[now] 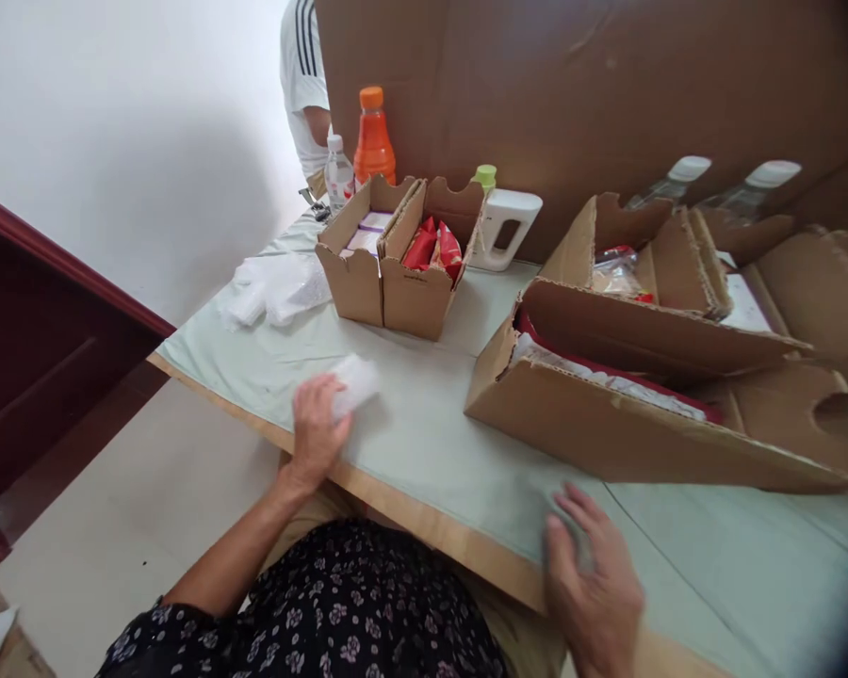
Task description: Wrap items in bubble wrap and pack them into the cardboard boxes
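My left hand (316,426) is closed around a small whitish packet (355,384), slightly blurred, just above or on the table near its front edge. What is inside the packet cannot be made out. My right hand (597,574) is over the table's front edge, thumb and fingers apart, with nothing between them. A long cardboard box (572,428) stands just beyond it, holding a dark red item and white wrapped pieces. Farther back on the left lies a heap of clear, bubbly plastic wrap (283,287).
Two small cardboard bins (414,306) hold purple-white boxes and red packets (421,247). Behind stand an orange bottle (374,141), a clear bottle (338,174) and a white jug (501,226). More cardboard bins (668,268) fill the right. A person's sleeve (303,56) shows beyond the cardboard partition (537,85).
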`<state>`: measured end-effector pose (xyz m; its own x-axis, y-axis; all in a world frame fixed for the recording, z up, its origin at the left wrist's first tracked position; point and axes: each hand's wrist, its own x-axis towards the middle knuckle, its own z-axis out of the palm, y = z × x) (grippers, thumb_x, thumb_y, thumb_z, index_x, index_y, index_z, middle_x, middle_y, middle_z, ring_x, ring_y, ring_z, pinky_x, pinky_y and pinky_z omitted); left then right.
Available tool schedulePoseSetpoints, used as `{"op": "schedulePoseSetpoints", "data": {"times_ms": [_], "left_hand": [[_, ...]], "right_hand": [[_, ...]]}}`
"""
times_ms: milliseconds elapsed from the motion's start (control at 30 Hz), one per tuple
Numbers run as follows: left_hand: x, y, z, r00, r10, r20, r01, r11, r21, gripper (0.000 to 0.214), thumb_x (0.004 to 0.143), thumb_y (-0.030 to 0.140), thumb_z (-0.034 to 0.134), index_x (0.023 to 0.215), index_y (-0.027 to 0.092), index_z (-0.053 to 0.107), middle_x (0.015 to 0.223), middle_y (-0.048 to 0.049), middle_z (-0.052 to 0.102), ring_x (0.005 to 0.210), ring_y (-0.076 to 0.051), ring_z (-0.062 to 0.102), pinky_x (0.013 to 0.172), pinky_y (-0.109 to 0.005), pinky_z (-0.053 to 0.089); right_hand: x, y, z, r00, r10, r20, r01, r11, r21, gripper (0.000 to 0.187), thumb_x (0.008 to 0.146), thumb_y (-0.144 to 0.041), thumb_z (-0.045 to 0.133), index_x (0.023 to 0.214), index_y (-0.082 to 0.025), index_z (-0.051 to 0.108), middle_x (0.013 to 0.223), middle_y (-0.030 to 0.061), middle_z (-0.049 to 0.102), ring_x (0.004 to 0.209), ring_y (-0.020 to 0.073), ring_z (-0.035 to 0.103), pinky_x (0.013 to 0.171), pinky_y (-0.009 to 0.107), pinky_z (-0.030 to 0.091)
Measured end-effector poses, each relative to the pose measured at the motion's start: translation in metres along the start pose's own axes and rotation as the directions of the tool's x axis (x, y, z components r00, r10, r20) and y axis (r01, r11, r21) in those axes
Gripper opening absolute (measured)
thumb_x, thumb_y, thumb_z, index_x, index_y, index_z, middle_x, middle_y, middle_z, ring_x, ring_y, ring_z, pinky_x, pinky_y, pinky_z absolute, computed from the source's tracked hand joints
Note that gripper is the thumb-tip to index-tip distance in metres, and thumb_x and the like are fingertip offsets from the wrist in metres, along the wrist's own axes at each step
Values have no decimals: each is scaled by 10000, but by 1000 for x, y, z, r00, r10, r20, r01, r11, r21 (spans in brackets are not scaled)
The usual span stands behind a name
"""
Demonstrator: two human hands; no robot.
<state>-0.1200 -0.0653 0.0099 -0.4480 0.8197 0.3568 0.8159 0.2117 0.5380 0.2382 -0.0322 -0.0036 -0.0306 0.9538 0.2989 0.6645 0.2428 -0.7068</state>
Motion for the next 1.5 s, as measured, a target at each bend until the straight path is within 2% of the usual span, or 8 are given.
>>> {"op": "schedulePoseSetpoints", "data": {"times_ms": [67,233,433,633,1000,1133,1300,1500], "left_hand": [[-35,36,14,981,146,124,-139,988,-70,543,821,283,771,1334,237,597,1450,-119,615,1401,-361,544,1253,-616,345],[-87,76,9,736,595,324,-469,792,-390,750,885,413,730,1543,215,428,1561,-215,518,1467,-378,499,1266,-697,237],[-71,65,0,869,328,370,-134,877,-462,543,1038,229,457,1578,214,406,1380,-140,697,1264,-265,659,1096,-491,520],[-52,82,20,896,284,342,-175,933,-314,321,922,294,669,1229,206,702,1064,-77,803,961,-261,721,970,-484,532],[-36,81,16,880,165,445,44,906,-422,297,806,304,704,1079,195,750,1047,-83,743,970,-243,674,916,-393,536],[-26,77,5,901,55,430,147,895,-422,203,898,331,587,896,184,725,806,-32,715,746,-180,654,724,-303,521],[-16,62,-1,861,-67,504,293,875,-385,390,872,388,629,1195,174,679,651,54,581,600,-142,574,621,-262,469],[-22,44,-6,958,126,257,-105,990,-94,458,906,341,639,1324,154,646,1067,-112,732,976,-269,670,873,-421,561]], "right_hand": [[-6,-24,12,986,68,150,-89,986,140,367,964,-535,591,1238,-308,676,1327,125,717,1205,364,686,1047,609,534],[3,-43,24,928,209,307,-306,900,312,723,906,-690,584,1439,-203,550,1396,195,672,1111,320,713,812,444,600],[12,-51,33,935,240,262,-286,946,152,855,818,-666,668,1481,-143,533,1252,182,730,1010,337,687,961,558,531],[10,-57,43,946,140,294,-253,885,391,343,912,-372,578,1188,-230,725,1203,98,762,1061,264,697,967,427,539],[5,-44,35,848,250,467,-512,161,844,210,757,-314,792,720,-239,599,1108,36,781,879,192,691,797,319,531],[14,-35,16,884,204,422,-464,264,845,223,771,-328,771,724,-242,570,1089,51,780,810,197,684,770,343,538],[35,-8,-18,937,154,315,-336,650,681,139,828,-354,686,790,-239,617,1147,90,771,946,245,715,879,426,552],[27,22,-50,978,116,-171,-127,990,-55,299,902,-270,528,1131,-194,704,1230,163,738,1171,339,679,1021,611,516]]}}
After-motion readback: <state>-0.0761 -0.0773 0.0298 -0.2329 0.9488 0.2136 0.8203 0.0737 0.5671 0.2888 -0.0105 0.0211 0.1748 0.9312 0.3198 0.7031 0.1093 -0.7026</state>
